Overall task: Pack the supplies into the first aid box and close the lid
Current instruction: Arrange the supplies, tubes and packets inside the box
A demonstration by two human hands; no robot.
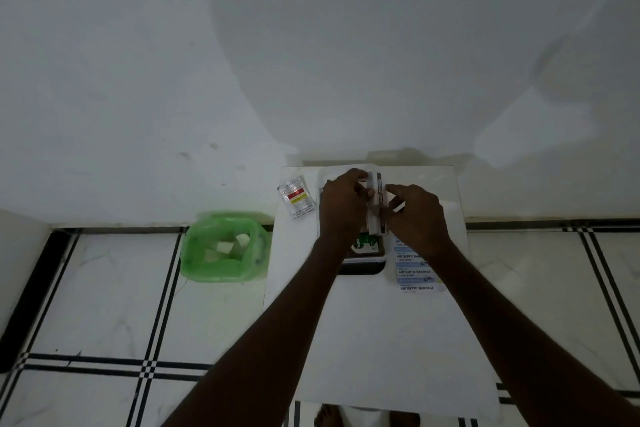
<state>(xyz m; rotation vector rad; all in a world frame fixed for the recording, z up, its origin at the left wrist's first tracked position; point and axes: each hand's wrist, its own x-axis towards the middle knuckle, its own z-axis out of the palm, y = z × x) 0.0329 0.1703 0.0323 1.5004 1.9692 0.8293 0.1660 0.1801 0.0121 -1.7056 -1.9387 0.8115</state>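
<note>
Both hands are sharing the grip on a narrow white carton with a dark printed side (pixel 375 204): my left hand (pixel 341 208) is pinching its far end between thumb and fingers, and my right hand (pixel 417 215) is closing on its near part from the right. I am holding it above the open first aid box (pixel 362 265), where a green Dettol pack (pixel 363 243) is lying. Antiseptic bandage strips (pixel 415 272) are lying in a row just right of the box on the white tabletop (pixel 381 340). A small sachet (pixel 296 197) is lying left of the box. A green-lined bin (pixel 225 246) is standing on the tiled floor (pixel 104 295), left of the tabletop.
</note>
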